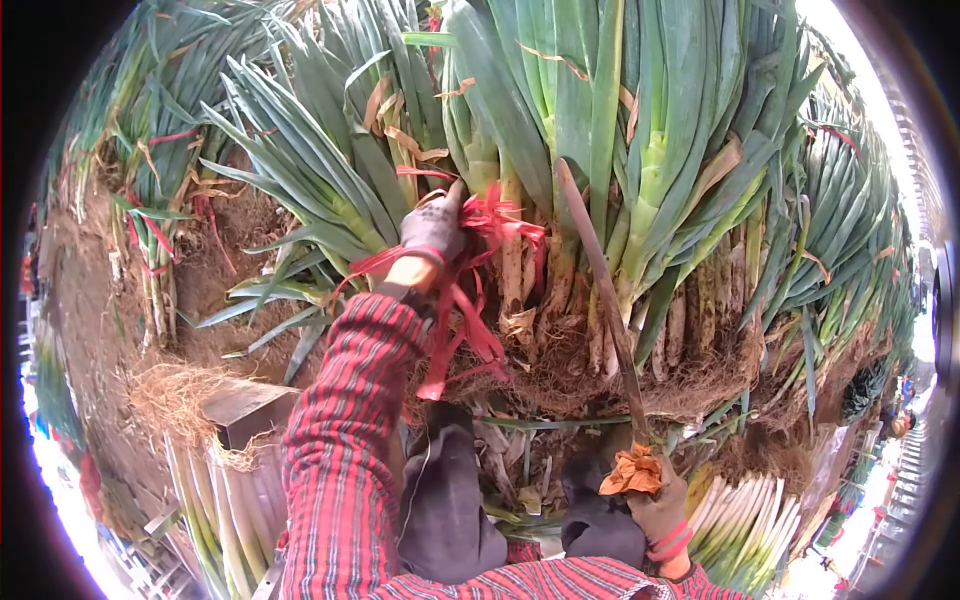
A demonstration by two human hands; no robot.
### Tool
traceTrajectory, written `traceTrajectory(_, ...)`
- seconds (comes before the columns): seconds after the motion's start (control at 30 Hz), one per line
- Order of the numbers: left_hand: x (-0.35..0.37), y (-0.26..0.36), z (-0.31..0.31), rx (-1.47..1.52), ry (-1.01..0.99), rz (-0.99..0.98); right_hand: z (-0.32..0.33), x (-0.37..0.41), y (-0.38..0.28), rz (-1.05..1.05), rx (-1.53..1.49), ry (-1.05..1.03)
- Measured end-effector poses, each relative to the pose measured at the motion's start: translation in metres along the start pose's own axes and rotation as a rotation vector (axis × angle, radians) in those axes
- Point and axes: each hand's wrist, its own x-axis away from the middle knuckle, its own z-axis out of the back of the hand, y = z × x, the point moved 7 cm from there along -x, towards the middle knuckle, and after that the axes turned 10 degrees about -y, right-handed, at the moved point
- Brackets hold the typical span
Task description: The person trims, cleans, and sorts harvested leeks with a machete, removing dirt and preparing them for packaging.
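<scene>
My left hand [432, 232], in a grey glove, is closed at the red plastic strips [490, 222] in front of a bundle of large green onions [560, 130]. More red strip hangs below that wrist. What lies behind the fingers is hidden. Low on the right, my gloved right hand [657, 508] is wrapped round the handle of a long, slightly curved knife [603, 285]. Orange cloth [632, 471] covers the handle near my fingers. The blade points up and away, in front of the onions' stalks and roots [560, 365].
Cleaned white stalks [745, 525] lie at the lower right, others [225, 510] at the lower left beside a metal-edged block [250, 408] with loose roots [180, 400]. More onion bundles [840, 220] stand to the right. My knees [450, 500] are below.
</scene>
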Motion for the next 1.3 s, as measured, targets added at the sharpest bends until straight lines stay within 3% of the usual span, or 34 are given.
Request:
traceTrajectory(0.07, -0.027, -0.007, -0.012, 0.161, -0.024, 0.054, 0.001, -0.002, 0.001, -0.002, -0.016, -0.002)
traceTrajectory(0.13, -0.022, 0.009, -0.009, -0.084, -0.276, 0.032, 0.000, -0.003, -0.001, 0.006, -0.012, -0.006)
traceTrajectory(0.23, -0.007, -0.005, -0.015, 0.085, 0.018, -0.137, 0.001, -0.003, 0.001, 0.002, 0.016, -0.007)
traceTrajectory(0.3, 0.044, 0.005, -0.021, -0.074, 0.181, -0.335, 0.003, -0.002, 0.003, 0.014, 0.028, 0.001)
traceTrajectory(0.33, 0.079, 0.003, -0.023, -0.075, 0.233, -0.277, 0.004, -0.003, 0.003, 0.022, 0.032, 0.008)
traceTrajectory(0.4, 0.108, -0.053, -0.126, -0.196, -0.015, -0.085, 0.003, -0.004, 0.005, 0.026, 0.036, 0.007)
traceTrajectory(0.43, 0.146, -0.044, -0.131, -0.166, -0.099, -0.040, 0.003, -0.004, 0.006, 0.024, 0.040, 0.007)
traceTrajectory(0.53, 0.221, -0.003, -0.108, 0.046, -0.295, -0.251, 0.004, -0.007, -0.003, 0.043, 0.083, 0.019)
traceTrajectory(0.57, 0.224, -0.003, -0.105, -0.002, -0.267, -0.229, 0.004, -0.006, -0.005, 0.052, 0.089, 0.022)
traceTrajectory(0.6, 0.221, -0.008, -0.103, -0.023, -0.221, -0.209, 0.003, -0.006, -0.007, 0.064, 0.093, 0.028)
traceTrajectory(0.67, 0.203, 0.011, -0.056, -0.226, 0.270, -0.461, 0.003, -0.005, -0.008, 0.075, 0.094, 0.042)
traceTrajectory(0.73, 0.162, 0.010, -0.029, -0.010, 0.249, -0.268, 0.002, -0.005, -0.009, 0.077, 0.089, 0.061)
traceTrajectory(0.8, 0.106, 0.009, -0.018, 0.337, 0.333, -0.280, -0.001, -0.004, -0.015, 0.061, 0.137, 0.013)
traceTrajectory(0.87, 0.058, 0.022, 0.008, 0.426, 0.481, -0.327, 0.000, -0.006, -0.016, 0.052, 0.174, -0.010)
traceTrajectory(0.93, 0.014, 0.017, 0.010, 0.454, 0.569, -0.198, 0.001, -0.003, -0.008, 0.036, 0.191, -0.005)
traceTrajectory(1.0, -0.004, -0.003, -0.004, 0.518, 0.499, -0.053, 0.002, -0.004, -0.009, 0.046, 0.204, -0.004)
traceTrajectory(1.03, -0.032, -0.022, -0.034, 0.419, 0.505, -0.084, 0.002, -0.005, -0.015, 0.044, 0.216, -0.004)
traceTrajectory(1.1, -0.059, -0.029, -0.050, 0.353, 0.321, -0.081, 0.002, -0.011, -0.014, 0.054, 0.215, 0.003)
traceTrajectory(1.13, -0.063, -0.021, -0.046, 0.385, 0.127, -0.046, 0.002, -0.013, -0.007, 0.064, 0.201, 0.008)
traceTrajectory(1.17, -0.090, -0.040, -0.070, 0.669, 0.146, 0.147, 0.002, -0.014, -0.003, 0.070, 0.185, 0.013)
traceTrajectory(1.3, -0.079, -0.028, -0.056, 0.511, 0.107, 0.115, 0.006, -0.015, -0.020, 0.055, 0.165, 0.028)
